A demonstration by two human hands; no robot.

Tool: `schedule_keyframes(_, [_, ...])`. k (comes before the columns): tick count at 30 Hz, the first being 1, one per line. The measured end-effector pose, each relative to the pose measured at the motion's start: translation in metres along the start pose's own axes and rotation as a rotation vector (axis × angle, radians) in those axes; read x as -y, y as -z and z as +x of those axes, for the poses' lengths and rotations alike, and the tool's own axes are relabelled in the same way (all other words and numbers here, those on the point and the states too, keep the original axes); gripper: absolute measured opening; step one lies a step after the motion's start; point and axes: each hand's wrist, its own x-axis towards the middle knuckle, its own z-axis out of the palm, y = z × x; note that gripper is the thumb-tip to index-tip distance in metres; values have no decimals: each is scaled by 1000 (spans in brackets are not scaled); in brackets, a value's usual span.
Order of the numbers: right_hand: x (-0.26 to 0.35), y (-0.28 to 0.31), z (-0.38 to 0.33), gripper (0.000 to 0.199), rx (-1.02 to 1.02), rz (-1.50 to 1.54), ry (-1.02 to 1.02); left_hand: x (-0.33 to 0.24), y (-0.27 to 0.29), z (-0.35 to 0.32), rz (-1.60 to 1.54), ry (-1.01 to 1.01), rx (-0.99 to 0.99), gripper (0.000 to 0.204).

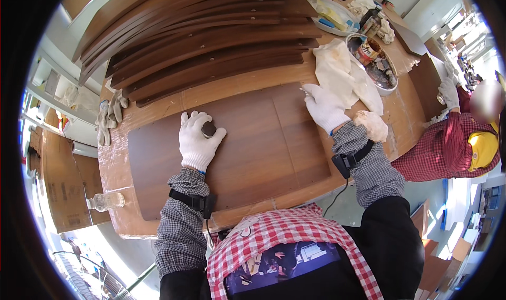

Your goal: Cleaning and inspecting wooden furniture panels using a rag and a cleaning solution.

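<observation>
Over brown board [247,142], left hand [197,142] half-curled, pinching dark puck [208,129]

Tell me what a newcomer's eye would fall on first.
Probably the stack of dark brown boards across the table's far side. Next, the white-gloved left hand gripping a dark round block over the brown panel, left of its middle. The white-gloved right hand is near its far right corner.

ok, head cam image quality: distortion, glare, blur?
Head view: heavy fisheye, dark rim, stacked panels look bowed; head view, lower left: floor blown out by bright light; head view, right: co-worker's head is a featureless smear; head view, centre: left hand, right hand and brown board reasonably sharp, evenly lit.
</observation>
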Motion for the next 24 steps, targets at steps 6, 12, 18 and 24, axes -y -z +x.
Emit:
schedule_keyframes(6, [45,-40,36,32,6,-202,39,-4,2,0,-43,133,158,35])
schedule_keyframes(12, [87,-45,47,33,177,-123,113,5,-2,-6,-7,37,-9,30])
schedule_keyframes(18, [95,-54,36,34,117,-167,-70,-4,3,2,-30,73,100,30])
schedule_keyframes(24, [86,-56,40,34,112,-109,-20,1,5,-1,-52,89,125,32])
